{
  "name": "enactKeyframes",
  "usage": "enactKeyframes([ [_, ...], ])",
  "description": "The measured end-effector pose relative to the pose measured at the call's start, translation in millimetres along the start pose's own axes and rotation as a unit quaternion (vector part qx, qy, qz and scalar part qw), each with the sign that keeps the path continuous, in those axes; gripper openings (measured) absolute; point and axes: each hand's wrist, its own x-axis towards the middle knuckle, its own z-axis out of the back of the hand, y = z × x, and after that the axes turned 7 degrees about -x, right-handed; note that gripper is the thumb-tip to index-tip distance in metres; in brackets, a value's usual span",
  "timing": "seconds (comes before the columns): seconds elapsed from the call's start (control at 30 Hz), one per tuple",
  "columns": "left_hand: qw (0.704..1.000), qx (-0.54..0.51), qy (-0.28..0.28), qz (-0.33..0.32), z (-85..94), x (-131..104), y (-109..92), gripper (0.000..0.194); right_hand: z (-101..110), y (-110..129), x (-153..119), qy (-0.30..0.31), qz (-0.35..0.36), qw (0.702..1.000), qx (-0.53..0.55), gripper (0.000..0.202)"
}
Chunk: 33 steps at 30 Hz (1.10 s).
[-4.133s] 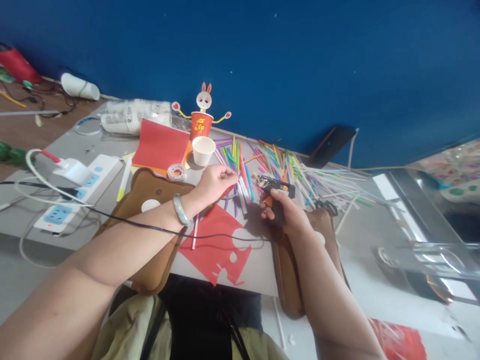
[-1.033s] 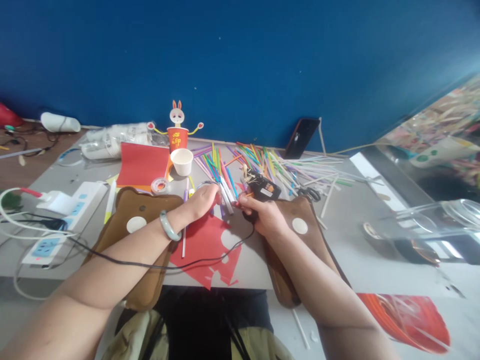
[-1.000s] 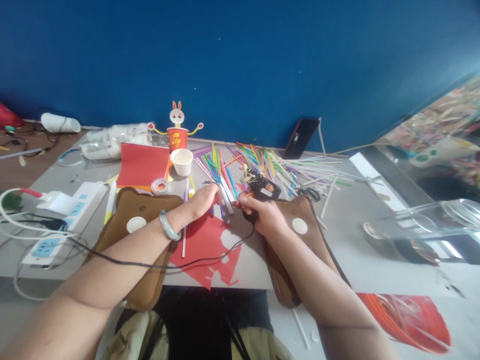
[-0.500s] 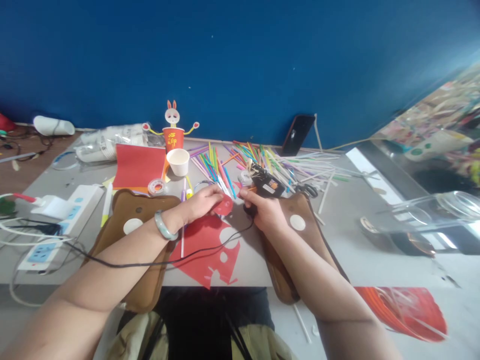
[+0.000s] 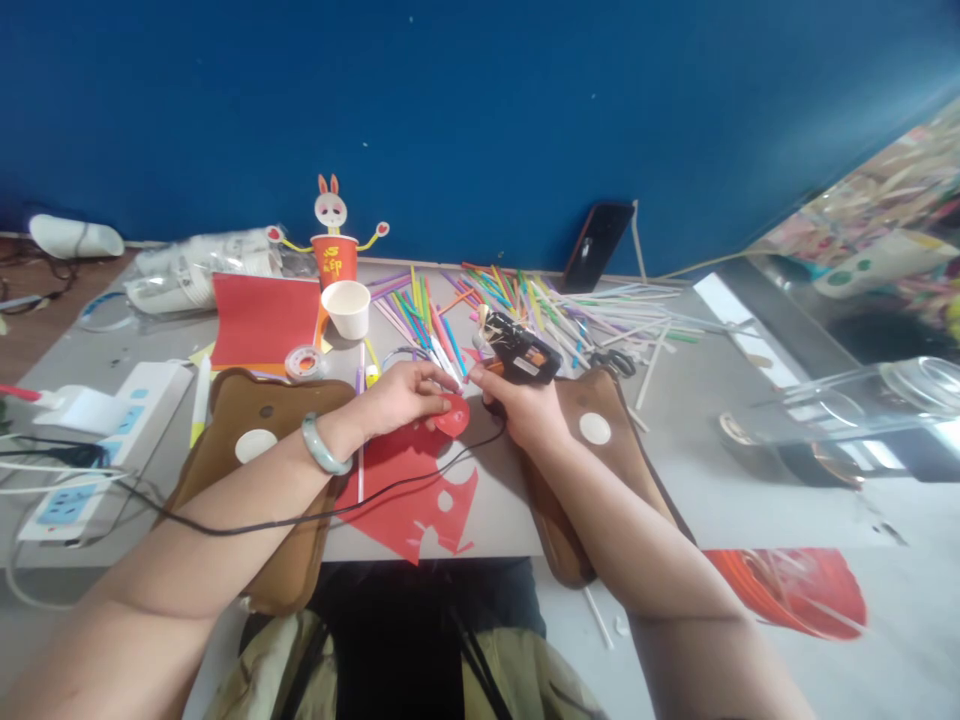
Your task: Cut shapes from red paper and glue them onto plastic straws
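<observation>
Nearest, with the red disc (image 5: 453, 415) as the clock's centre, the near edge of the table (image 5: 660, 510) runs across at 6. A brown pad (image 5: 191, 470) at 8 juts past that edge, and another brown pad (image 5: 592, 480) does so at 4. Between them the cut red sheet (image 5: 405, 490) points a corner almost to the edge; a bare strip separates the sheet from the 4 o'clock pad.

Above the sheet, the left hand (image 5: 405, 400) pinches the rim of the red disc between thumb and fingers, nearly closed. At about 2, the right hand (image 5: 525, 405) is wrapped round the black tool (image 5: 521, 345), closed on its handle, with only a small gap between the two hands. A black cord (image 5: 375, 500) crosses the left forearm and the sheet, so the space below the hands is not free.

Out at 9 lies the power strip (image 5: 112, 455); towards 3, beyond the pad, bare tabletop gives the widest room, bounded by a clear container (image 5: 847, 410). Farther off, straws (image 5: 442, 315) fill 11 to 2. The white cup (image 5: 347, 308) stands at 10, before the rabbit cup (image 5: 334, 258). A phone (image 5: 598, 245) leans near the blue wall (image 5: 480, 130) between 1 and 2.
</observation>
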Motion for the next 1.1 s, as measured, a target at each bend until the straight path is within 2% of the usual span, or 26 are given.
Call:
enactKeyframes([
  [0.13,1.0,0.002,-0.007,-0.012,-0.8,1.2,2.0,0.031,-3.0,0.3,-3.1,0.001,0.006,1.0,-0.027,0.025],
  [0.47,1.0,0.022,0.01,-0.006,-0.1,-0.4,3.2,0.033,-2.6,-0.3,-0.7,0.0,0.03,0.998,-0.064,0.026],
  [0.87,0.998,0.056,0.012,0.007,-1.2,-0.7,0.7,0.019,-2.4,3.9,-3.3,0.05,0.037,0.995,-0.081,0.02],
  [1.1,0.998,0.057,0.004,0.014,-2.5,-2.0,0.7,0.012,-0.9,1.7,-0.9,0.07,0.048,0.991,-0.105,0.025],
])
